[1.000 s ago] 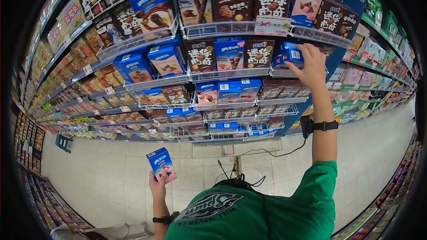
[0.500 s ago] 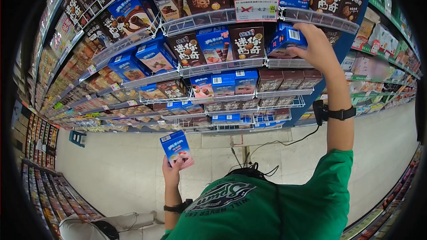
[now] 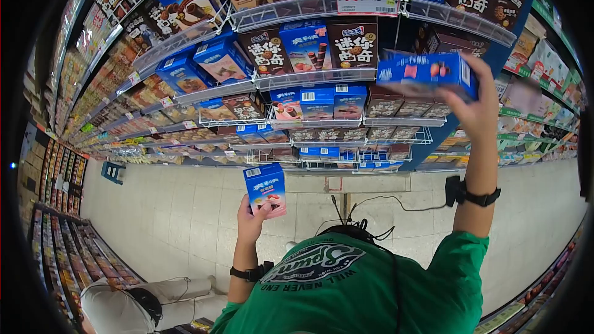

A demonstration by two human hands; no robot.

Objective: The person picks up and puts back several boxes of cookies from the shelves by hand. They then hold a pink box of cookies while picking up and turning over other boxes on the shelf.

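My right hand (image 3: 473,96) grips one end of a blue box (image 3: 421,70), which lies on its side in the air in front of the second shelf's right part. Dark brown boxes (image 3: 455,40) stand on the shelf behind it. Low in front of my body, my left hand (image 3: 252,216) holds a blue and pink box (image 3: 266,190) upright, thumb across its front. Level with the raised box, a brown cookie box (image 3: 353,44) and a blue box with wafer rolls (image 3: 305,46) stand side by side on the shelf.
A price sign (image 3: 367,0) hangs on the upper shelf edge. Wire shelves (image 3: 322,77) with more boxes curve leftward. A small blue stool (image 3: 112,172) stands on the floor at the left. Another person's light-clothed legs (image 3: 179,294) are at the lower left. A cable hangs by my right wrist.
My right hand has pulled the blue box out from the shelf and turned it lengthwise. My left hand and its box appear slightly higher and farther right; the whole view has shifted.
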